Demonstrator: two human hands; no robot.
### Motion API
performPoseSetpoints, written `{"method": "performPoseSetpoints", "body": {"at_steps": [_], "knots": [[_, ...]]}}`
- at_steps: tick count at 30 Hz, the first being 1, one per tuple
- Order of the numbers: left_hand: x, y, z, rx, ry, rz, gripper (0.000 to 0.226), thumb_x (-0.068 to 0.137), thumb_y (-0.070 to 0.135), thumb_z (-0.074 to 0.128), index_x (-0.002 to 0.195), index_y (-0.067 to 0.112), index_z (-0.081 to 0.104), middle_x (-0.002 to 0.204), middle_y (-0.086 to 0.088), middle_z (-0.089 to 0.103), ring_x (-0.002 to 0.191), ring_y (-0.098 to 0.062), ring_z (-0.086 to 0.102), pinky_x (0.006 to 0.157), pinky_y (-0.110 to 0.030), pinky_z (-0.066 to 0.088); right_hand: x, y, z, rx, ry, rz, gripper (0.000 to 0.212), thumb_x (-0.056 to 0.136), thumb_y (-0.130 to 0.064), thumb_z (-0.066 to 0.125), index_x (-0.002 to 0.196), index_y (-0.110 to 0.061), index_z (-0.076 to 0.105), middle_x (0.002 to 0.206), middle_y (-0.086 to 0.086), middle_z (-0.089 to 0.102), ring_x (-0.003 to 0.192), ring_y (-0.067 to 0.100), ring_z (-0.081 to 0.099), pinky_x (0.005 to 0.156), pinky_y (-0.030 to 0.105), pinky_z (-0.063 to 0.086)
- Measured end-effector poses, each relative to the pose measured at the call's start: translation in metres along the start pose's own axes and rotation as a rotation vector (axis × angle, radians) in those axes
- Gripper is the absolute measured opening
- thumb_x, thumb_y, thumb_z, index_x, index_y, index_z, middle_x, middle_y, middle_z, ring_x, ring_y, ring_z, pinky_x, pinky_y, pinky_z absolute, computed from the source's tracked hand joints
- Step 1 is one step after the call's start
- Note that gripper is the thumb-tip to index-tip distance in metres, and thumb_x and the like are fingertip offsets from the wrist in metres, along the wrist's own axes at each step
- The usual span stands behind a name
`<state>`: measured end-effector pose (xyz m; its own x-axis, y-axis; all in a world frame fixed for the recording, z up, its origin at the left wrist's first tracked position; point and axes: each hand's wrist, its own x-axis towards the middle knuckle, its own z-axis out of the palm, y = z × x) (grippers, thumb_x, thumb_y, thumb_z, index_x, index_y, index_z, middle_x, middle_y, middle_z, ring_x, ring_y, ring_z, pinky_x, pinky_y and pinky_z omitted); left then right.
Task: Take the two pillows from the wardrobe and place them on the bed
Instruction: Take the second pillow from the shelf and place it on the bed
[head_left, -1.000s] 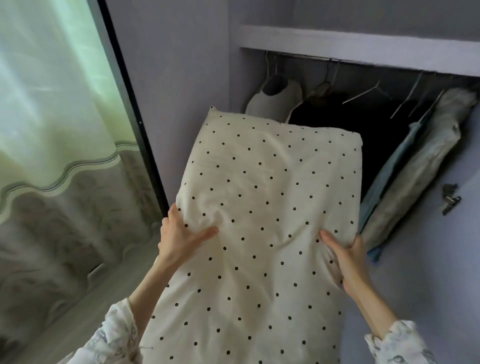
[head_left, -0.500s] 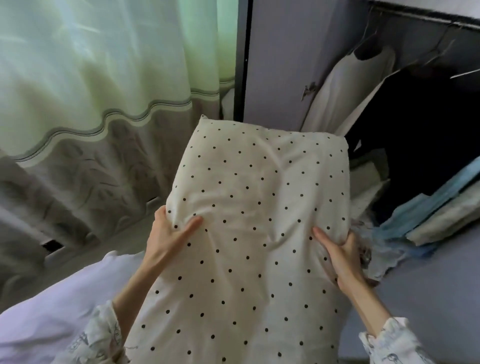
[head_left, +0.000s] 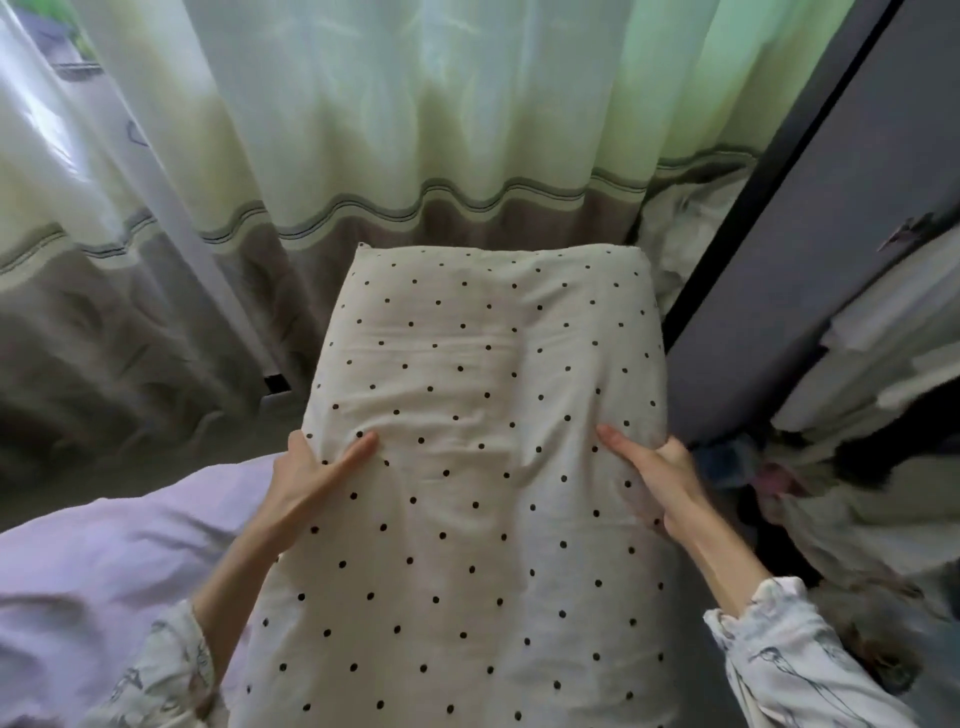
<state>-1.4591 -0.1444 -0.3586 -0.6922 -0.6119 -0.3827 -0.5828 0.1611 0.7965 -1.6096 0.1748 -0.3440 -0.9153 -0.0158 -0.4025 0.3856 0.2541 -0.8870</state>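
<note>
View swung left from wardrobe (head_left: 857, 291) toward curtain (head_left: 363, 130); bed (head_left: 104, 561) now near left. Pillow (head_left: 478, 467) carried centre, soft, light, bulky: grip side edges. Left hand (head_left: 306, 483), right hand (head_left: 654, 473) clamp its sides, thumbs on top.

Left hand (head_left: 306, 480) clamped on one side edge of cream black-dotted pillow (head_left: 483, 467), thumb on top, fingers underneath. Right hand (head_left: 652, 475) gripping opposite edge likewise. Both forearms extended forward, patterned pale sleeves (head_left: 795, 660) at wrists.

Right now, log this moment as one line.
step: carrying | pillow: gripped by both hands | left | right | bed: lower left
</note>
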Motion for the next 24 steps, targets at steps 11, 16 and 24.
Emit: {"method": "performPoseSetpoints", "body": {"at_steps": [11,16,24], "knots": [[0.071,0.032,0.002,-0.111,0.308,-0.222,0.093,0.062,0.069,0.066,0.127,0.015,0.027,0.127,-0.008,0.052,0.111,-0.029,0.053,0.09,-0.043,0.047,0.154,-0.092,0.087,-0.246,-0.408,-0.024,0.12,0.036,-0.062,0.081,0.135,-0.01,0.039,0.13,0.01,0.053,0.115,0.029,0.053,0.1,0.046,0.044],[0.099,0.055,0.004,-0.136,0.458,-0.308,0.088,0.064,0.068,0.065,0.125,0.017,0.028,0.12,-0.003,0.048,0.105,-0.027,0.05,0.076,-0.037,0.043,0.213,-0.132,0.125,-0.28,-0.523,-0.086,0.106,0.04,-0.058,0.084,0.126,-0.014,0.043,0.117,0.003,0.058,0.104,0.023,0.057,0.09,0.043,0.05],[0.142,0.054,-0.036,-0.271,0.71,-0.408,0.092,0.061,0.07,0.067,0.126,0.017,0.029,0.118,-0.003,0.047,0.097,-0.023,0.046,0.078,-0.037,0.041,0.267,-0.195,0.246,-0.306,-0.743,-0.206,0.091,0.049,-0.054,0.083,0.12,-0.02,0.037,0.097,-0.009,0.051,0.085,0.006,0.053,0.064,0.025,0.044]]}}
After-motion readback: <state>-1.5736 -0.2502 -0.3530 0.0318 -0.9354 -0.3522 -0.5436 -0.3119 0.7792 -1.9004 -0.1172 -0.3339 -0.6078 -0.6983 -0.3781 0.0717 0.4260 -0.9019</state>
